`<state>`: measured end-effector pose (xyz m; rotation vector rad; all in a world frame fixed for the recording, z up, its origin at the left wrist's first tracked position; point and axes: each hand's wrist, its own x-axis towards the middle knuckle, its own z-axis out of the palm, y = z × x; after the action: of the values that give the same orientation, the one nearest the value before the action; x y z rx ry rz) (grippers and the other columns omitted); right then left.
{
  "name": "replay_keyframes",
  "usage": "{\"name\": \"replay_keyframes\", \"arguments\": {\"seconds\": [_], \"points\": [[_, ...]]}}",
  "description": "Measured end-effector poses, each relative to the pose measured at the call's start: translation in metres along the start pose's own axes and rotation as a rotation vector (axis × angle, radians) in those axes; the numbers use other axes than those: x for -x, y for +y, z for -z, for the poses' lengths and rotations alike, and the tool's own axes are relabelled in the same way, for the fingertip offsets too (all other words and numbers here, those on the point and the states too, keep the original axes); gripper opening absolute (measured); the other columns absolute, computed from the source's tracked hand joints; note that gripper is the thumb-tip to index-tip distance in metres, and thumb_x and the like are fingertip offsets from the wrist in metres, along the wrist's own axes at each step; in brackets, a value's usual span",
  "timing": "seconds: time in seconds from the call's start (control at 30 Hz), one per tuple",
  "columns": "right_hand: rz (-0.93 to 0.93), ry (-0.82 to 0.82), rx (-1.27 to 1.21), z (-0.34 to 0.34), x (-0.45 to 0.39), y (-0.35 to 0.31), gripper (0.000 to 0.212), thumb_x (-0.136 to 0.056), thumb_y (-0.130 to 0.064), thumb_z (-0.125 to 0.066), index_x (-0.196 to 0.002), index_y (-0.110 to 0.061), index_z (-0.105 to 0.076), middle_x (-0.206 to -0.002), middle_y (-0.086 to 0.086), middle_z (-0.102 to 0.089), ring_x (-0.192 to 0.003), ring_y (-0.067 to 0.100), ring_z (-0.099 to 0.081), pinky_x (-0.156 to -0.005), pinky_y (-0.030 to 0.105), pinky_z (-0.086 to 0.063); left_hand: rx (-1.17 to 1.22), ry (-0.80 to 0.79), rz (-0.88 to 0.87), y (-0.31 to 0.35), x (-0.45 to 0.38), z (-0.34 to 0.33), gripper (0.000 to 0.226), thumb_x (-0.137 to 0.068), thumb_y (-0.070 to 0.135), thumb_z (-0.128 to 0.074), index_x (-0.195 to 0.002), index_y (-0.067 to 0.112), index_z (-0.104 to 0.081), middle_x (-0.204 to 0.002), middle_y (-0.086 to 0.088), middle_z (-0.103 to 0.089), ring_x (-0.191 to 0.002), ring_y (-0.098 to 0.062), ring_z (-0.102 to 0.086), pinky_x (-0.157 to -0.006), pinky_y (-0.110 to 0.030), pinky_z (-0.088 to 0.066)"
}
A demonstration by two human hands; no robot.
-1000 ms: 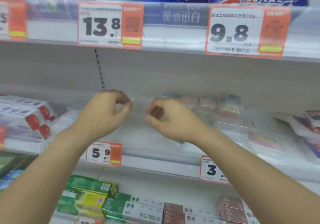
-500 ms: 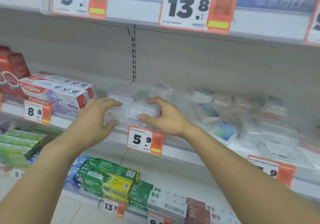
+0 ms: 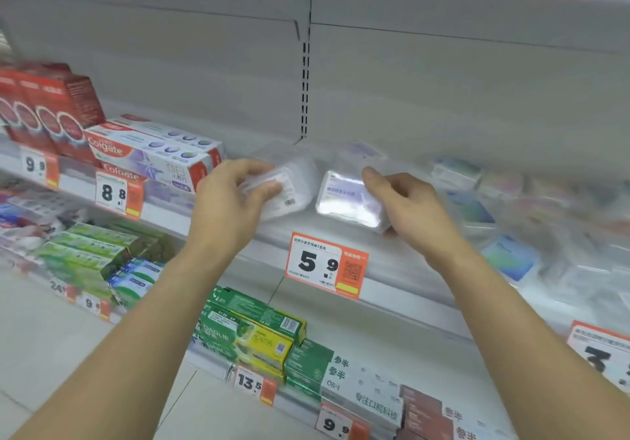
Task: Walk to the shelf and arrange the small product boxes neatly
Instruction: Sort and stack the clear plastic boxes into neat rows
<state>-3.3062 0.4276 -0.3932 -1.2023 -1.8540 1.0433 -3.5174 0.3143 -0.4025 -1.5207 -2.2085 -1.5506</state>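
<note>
Both hands up at the shelf, above the 5.9 price tag. Left hand grips a clear plastic box up and left of that tag, fingers curled round its near end. Right hand pinches a second clear box directly above the tag, thumb on top. The two boxes sit just beside each other, tilted.
</note>
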Motion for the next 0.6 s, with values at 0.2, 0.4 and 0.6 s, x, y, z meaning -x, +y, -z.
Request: {"name": "replay_keyframes", "arguments": {"seconds": [0.2, 0.4, 0.6], "points": [[0.167, -0.133, 0.301, 0.012, 0.006, 0.003, 0.056, -0.071, -0.057, -0.079, -0.119, -0.035, -0.061, -0.126, -0.005, -0.058, -0.108, 0.015, -0.059, -0.097, 0.036, -0.050, 0.261, 0.181, 0.019, 0.023, 0.005, 0.007, 0.014, -0.094, 0.021, -0.060, -0.106, 0.020, -0.066, -0.088, 0.020, -0.062, -0.073, 0.016, -0.058, -0.064, -0.003, -0.042], [0.283, 0.051, -0.021, 0.016, 0.011, -0.025, 0.041, -0.088, -0.041, -0.069, -0.125, -0.027, -0.057, -0.123, -0.006, -0.061, -0.112, 0.008, -0.061, -0.086, 0.011, -0.048, 0.895, 0.120, 0.411, 0.044, 0.004, 0.000, 0.022, -0.099, 0.029, -0.051, -0.104, 0.013, -0.066, -0.098, -0.006, -0.071, -0.088, -0.018, -0.066, -0.080, -0.039, -0.056], [0.161, -0.268, -0.535, -0.003, 0.031, -0.049, 0.061, -0.088, -0.031, -0.073, -0.140, -0.019, -0.044, -0.116, 0.010, -0.070, -0.100, 0.021, -0.072, -0.079, 0.041, -0.061, 0.768, -0.281, 0.455, 0.072, 0.014, -0.002, 0.034, -0.102, 0.031, -0.040, -0.110, 0.016, -0.069, -0.102, -0.013, -0.074, -0.084, -0.027, -0.071, -0.071, -0.036, -0.058]]}}
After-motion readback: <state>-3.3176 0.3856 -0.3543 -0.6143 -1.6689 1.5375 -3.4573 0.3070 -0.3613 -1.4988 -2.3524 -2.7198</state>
